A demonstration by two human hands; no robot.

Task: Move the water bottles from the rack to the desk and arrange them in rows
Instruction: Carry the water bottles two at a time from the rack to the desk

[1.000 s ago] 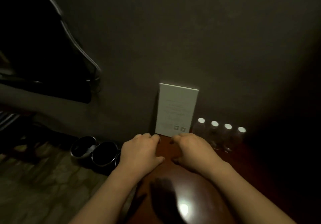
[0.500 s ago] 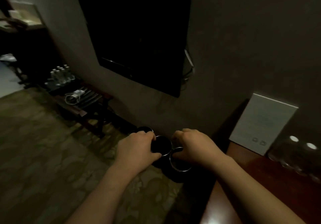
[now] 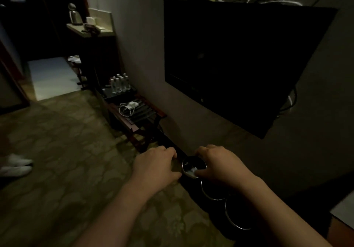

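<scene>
At the far left, pale slippers (image 3: 16,165) lay on the patterned carpet (image 3: 57,160). Further right and well away from the person, a cluster of water bottles (image 3: 119,83) stood upright on the far end of a low slatted rack (image 3: 138,112), against the wall, with a white cable and charger (image 3: 128,107) lying on the slats nearer the camera. The bottles lay ahead and to the left of both hands, well apart from them, so the left hand (image 3: 156,167) was the nearer of the two, though neither was within reach; I judged that the person had to walk across the carpet first. The left hand hung with fingers loosely curled and nothing in it. The right hand (image 3: 220,165) was likewise loosely curled and seemed empty, though its fingertips overlapped a round metal-rimmed bin (image 3: 193,167) on the floor and I could not tell whether they touched it. A dark wall-mounted screen (image 3: 239,60) filled the right. Only a corner of the surface (image 3: 342,211) showed at the right edge. The room was dim, so the number of bottles was hard to make out.
</scene>
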